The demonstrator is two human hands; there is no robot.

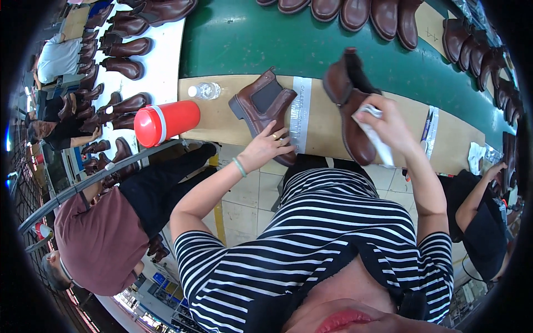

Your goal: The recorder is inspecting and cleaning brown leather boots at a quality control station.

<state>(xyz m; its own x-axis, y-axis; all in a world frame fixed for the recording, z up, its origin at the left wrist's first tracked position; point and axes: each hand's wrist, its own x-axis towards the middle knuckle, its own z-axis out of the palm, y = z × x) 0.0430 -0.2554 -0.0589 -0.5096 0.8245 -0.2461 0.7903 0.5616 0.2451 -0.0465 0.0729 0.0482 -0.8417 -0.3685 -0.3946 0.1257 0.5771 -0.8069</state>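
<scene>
A brown ankle boot with a dark elastic side panel (261, 105) stands on the cardboard-covered bench (322, 125). My left hand (266, 147) rests on its toe with the fingers spread, a ring on one finger and a green band on the wrist. A second brown boot (348, 102) is tilted up off the bench, heel toward the green belt. My right hand (391, 125) presses a white cloth (375, 133) against its side and is closed around the cloth. What holds this boot up is hidden behind the hand.
A red cylindrical flask (166, 122) and a clear water bottle (204, 90) lie at the bench's left end. Beyond is a green conveyor belt (250, 44) with several brown boots (355, 14). A person in a maroon shirt (100, 238) sits left; another person's arm (477, 194) is right. A pen (426, 125) lies on the bench.
</scene>
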